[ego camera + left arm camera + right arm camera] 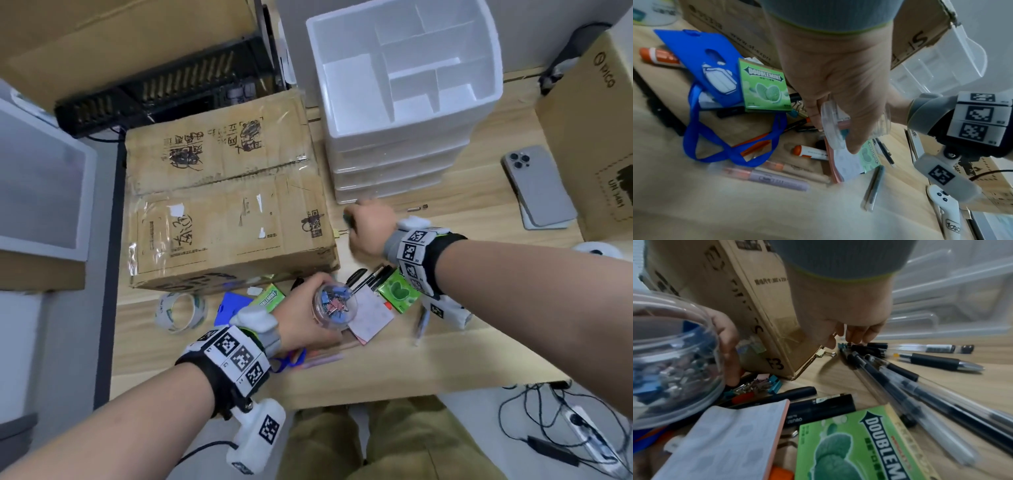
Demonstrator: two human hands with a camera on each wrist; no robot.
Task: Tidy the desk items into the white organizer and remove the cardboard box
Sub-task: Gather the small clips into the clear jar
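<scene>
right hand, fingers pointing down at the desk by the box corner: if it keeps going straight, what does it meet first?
Likely the black pen caps directly under the right hand fingertips, beside the cardboard box; contact may already exist, depth unclear.

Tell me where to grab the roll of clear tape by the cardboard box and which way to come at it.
The tape roll lies flat on the desk with its open core facing up, apart from the cardboard box. I'd come from straight above: thumb inside the core, fingers on the outer wall, pinching the ring on the side nearer you.
</scene>
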